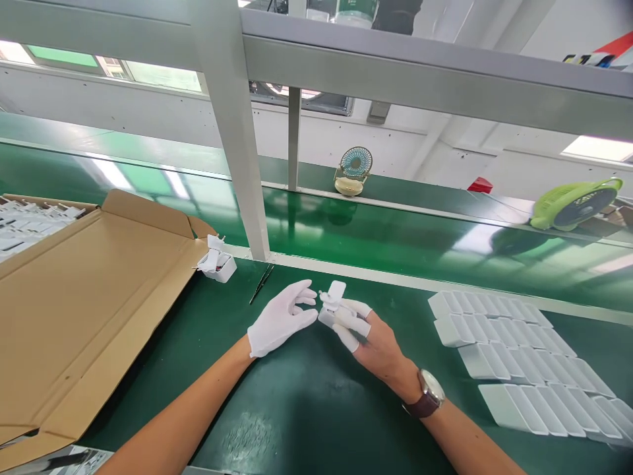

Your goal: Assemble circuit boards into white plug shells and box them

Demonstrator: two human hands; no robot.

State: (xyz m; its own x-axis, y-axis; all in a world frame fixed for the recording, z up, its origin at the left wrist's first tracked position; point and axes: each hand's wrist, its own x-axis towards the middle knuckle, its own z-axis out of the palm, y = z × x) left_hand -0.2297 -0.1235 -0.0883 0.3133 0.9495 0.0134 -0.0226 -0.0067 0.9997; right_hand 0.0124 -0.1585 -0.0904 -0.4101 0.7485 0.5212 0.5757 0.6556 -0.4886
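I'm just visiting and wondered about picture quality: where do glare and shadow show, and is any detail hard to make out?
Head view: bright reflections on the shiny green strip behind the table; head view: a soft, dark patch, likely shadow, on the table below the hands; head view: fine detail hard to read on the white part in the right hand.
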